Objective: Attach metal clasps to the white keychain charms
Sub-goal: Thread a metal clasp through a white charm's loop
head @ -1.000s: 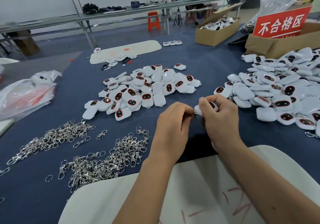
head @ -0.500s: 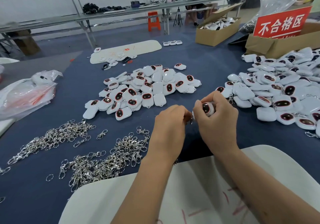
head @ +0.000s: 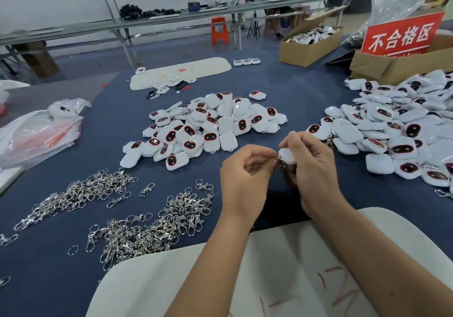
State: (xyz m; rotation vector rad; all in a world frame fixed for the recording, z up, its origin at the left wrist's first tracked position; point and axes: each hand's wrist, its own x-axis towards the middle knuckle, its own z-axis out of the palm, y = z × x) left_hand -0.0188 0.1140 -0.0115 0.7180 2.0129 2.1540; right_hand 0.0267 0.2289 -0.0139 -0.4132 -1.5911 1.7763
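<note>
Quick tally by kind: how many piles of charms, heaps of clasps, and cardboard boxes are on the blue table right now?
Charm piles: 2, middle and right
Clasp heaps: 2, left and near
Cardboard boxes: 2, far and by the red sign
Total: 6

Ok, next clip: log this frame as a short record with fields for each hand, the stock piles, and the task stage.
left hand: left hand pinches at the edge of the charm; the clasp itself is hidden
right hand: right hand grips one white charm
centre pile: loose charms on the blue table
right pile: charms, some with rings showing
clasp stock: metal clasps in two heaps, near left
boxes: cardboard box of charms; red sign
stage: attaching, not yet set down
</note>
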